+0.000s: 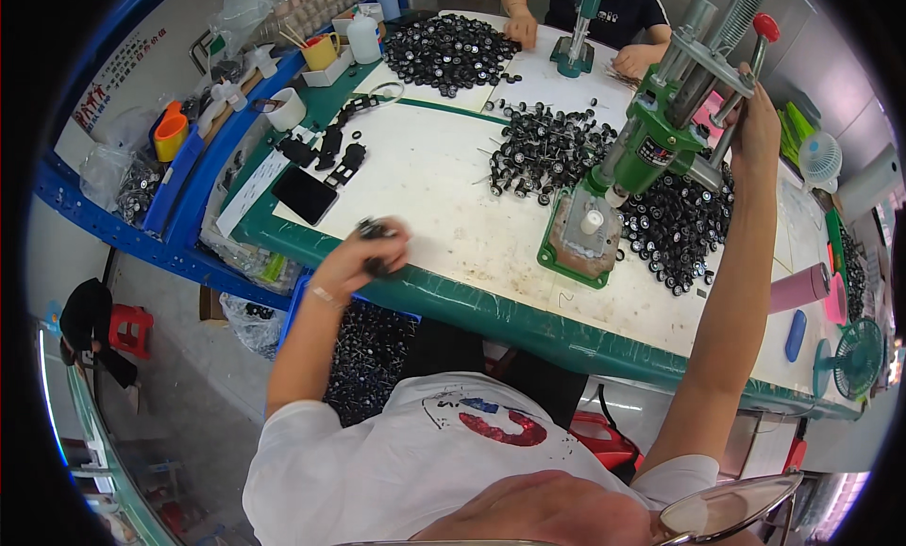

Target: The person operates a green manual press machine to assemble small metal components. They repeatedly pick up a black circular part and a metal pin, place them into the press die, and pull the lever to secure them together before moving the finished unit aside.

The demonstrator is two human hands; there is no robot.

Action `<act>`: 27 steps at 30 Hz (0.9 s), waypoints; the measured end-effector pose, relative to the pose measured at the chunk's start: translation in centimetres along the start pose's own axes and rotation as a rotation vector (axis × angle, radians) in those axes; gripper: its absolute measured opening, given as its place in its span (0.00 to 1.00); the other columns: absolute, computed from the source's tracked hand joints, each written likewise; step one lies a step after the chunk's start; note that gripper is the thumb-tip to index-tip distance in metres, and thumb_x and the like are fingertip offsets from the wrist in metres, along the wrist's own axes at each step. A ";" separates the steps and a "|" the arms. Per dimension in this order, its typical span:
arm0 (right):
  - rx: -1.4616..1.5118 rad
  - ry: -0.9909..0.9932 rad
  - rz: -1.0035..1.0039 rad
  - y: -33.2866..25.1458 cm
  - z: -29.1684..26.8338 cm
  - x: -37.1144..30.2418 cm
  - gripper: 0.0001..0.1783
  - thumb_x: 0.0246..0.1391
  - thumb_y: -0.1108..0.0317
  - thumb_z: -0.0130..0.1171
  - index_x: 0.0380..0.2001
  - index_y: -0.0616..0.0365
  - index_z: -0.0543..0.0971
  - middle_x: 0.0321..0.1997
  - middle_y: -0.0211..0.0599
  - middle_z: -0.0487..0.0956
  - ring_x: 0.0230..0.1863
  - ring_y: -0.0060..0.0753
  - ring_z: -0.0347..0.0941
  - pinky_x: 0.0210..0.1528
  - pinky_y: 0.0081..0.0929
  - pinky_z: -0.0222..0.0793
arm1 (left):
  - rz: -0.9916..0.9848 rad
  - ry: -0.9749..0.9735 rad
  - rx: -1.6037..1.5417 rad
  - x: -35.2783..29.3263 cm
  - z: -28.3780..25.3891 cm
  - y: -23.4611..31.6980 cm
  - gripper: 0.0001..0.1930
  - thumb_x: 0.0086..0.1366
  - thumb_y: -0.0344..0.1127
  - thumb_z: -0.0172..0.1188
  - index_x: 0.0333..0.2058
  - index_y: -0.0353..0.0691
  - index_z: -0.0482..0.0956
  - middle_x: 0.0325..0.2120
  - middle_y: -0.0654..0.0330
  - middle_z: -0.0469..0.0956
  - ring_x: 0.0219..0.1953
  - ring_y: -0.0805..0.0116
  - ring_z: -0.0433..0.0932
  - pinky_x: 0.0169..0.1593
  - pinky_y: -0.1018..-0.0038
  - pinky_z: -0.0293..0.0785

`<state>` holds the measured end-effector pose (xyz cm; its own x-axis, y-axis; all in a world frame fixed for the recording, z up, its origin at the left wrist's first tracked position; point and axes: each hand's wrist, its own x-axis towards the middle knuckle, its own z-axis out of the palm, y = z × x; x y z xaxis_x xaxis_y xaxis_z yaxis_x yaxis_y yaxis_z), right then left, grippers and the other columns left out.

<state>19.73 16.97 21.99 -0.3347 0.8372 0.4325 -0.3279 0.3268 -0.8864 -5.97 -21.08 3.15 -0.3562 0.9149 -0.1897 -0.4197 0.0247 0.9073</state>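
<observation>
Gripping the steel lever [759,51] of the green hand press [651,148] with the right hand [756,126], apparently closed round the rod below the red knob [765,27]. Holding dark parts [377,229] in the left hand [361,252], curled around them above the near edge of the desk [429,187], well apart from the press. Too blurred there to tell the exact kind or count.

To be seen on the press base [571,246]: an upright white peg [592,222], just below the ram, without any dark part clearly on it. Also to be seen on the desk: a heap of black wheels on thin shafts [543,154] behind and left of the press, and another heap of black wheels [675,235] just beside it on the right.

Judging from the high knob and the bare-looking peg, probably between strokes, at a handling step rather than mid-press. Likely to call next for bringing a part over to the peg, seating it squarely under the ram, and getting the left hand clear before pulling the lever down.
</observation>
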 end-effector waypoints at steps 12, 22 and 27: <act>-0.467 0.010 0.105 4.0 -8.1 -9.4 0.13 0.59 0.61 0.57 0.41 0.59 0.80 0.26 0.24 0.74 0.25 0.14 0.68 0.27 0.13 0.65 | -0.417 0.283 1.561 -7.8 -12.9 -3.1 0.22 0.45 0.40 0.71 0.38 0.33 0.81 0.37 0.53 0.82 0.39 0.59 0.81 0.44 0.72 0.74; -1.060 -0.258 0.013 11.4 -12.0 -19.2 0.10 0.53 0.66 0.60 0.38 0.56 0.78 0.32 0.29 0.76 0.26 0.25 0.71 0.30 0.23 0.67 | 0.410 -0.083 1.174 9.1 7.1 0.5 0.10 0.57 0.35 0.63 0.37 0.39 0.82 0.27 0.60 0.80 0.26 0.73 0.74 0.32 0.75 0.69; -1.222 -0.296 0.145 10.9 -10.3 -21.3 0.12 0.51 0.65 0.61 0.39 0.53 0.77 0.39 0.32 0.75 0.30 0.33 0.73 0.34 0.31 0.70 | 0.769 0.039 1.456 16.4 9.1 -3.7 0.09 0.55 0.31 0.61 0.36 0.39 0.81 0.30 0.60 0.77 0.29 0.63 0.77 0.35 0.70 0.73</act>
<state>32.40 7.22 1.36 -0.5356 0.8206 0.1993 0.7025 0.5639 -0.4341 -2.62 -2.47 0.08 -0.1264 0.8809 0.4561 0.9353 -0.0474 0.3507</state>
